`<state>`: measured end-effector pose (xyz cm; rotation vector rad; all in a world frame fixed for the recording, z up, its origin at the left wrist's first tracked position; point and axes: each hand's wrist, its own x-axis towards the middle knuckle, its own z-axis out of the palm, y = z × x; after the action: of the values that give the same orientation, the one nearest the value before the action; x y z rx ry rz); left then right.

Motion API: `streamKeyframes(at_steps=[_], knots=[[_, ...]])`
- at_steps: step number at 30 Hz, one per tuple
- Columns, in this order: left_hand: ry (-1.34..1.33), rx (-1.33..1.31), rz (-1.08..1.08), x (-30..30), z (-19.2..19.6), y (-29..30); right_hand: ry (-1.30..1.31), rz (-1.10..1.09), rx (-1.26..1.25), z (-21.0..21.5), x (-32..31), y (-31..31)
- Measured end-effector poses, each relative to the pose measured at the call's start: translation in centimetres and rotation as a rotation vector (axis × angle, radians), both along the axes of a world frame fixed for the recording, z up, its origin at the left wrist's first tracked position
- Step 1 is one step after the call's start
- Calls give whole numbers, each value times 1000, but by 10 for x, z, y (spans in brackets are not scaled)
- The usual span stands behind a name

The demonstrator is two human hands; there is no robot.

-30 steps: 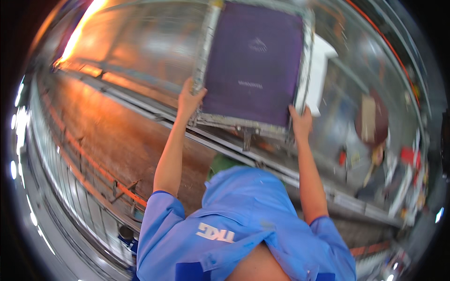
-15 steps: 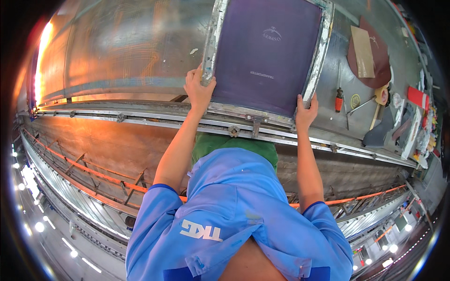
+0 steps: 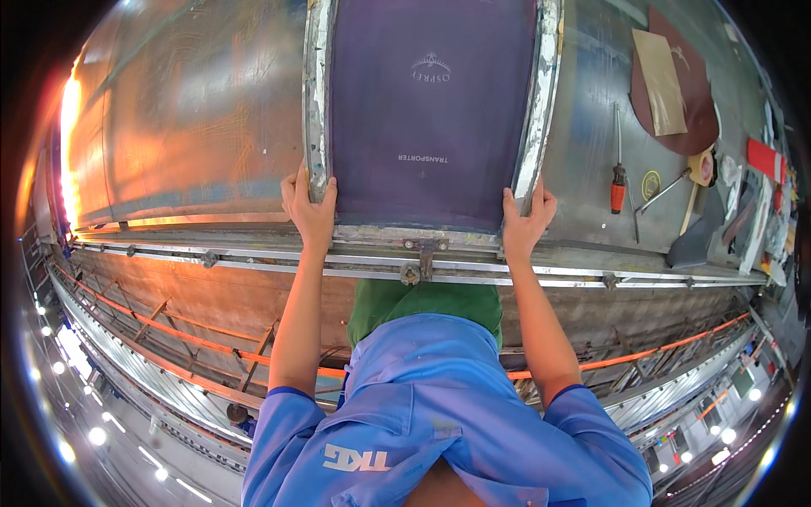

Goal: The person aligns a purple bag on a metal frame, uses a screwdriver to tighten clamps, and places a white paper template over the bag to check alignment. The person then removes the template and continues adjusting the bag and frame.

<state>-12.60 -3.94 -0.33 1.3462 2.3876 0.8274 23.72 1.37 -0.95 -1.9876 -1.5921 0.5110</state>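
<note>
A screen-printing frame [image 3: 318, 110] with scuffed metal sides and a dark purple mesh [image 3: 431, 118] lies on the metal table in front of me. Pale emblem and lettering marks show on the mesh. My left hand [image 3: 309, 211] is closed round the frame's left side near its lower corner, thumb on the inner edge. At the opposite lower corner, my right hand [image 3: 528, 221] grips the right side in the same way. Between my hands, a metal bracket [image 3: 427, 258] on the frame's near bar reaches the rail [image 3: 355, 269] along the table edge.
On the right of the table [image 3: 583, 160] lie a red-handled screwdriver [image 3: 618, 190], a maroon piece [image 3: 697, 110] under a tan strip [image 3: 659, 80], a tape roll [image 3: 701, 166] and a dark grey scrap [image 3: 701, 232]. An orange glow [image 3: 72, 152] lights the far left.
The frame has shifted left along the table and turned a little, so it lies squarer to the rail. Both my hands have moved with it, keeping their grip.
</note>
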Motion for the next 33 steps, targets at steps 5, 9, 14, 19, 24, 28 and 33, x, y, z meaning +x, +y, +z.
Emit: streamKeyframes(at_steps=[5, 9, 14, 19, 24, 28, 33], knots=[[139, -96, 5, 0, -1, -4, -109, 25, -116, -4, -2, 0], [310, -71, -66, 17, 26, 24, -141, 33, -155, 18, 0, 4], [233, -21, -491, 45, 24, 88, -67, 315, -2, 39, -28, 48], [234, -27, -586, 65, -4, 177, -98, 536, 77, 10, -92, 150], [331, -226, -632, 68, -22, 195, -375, 576, -82, -12, -107, 166], [357, -273, -648, 68, -28, 197, -411, 600, -105, -16, -109, 168], [354, -283, -656, 67, -26, 195, -430, 593, -127, -17, -109, 166]])
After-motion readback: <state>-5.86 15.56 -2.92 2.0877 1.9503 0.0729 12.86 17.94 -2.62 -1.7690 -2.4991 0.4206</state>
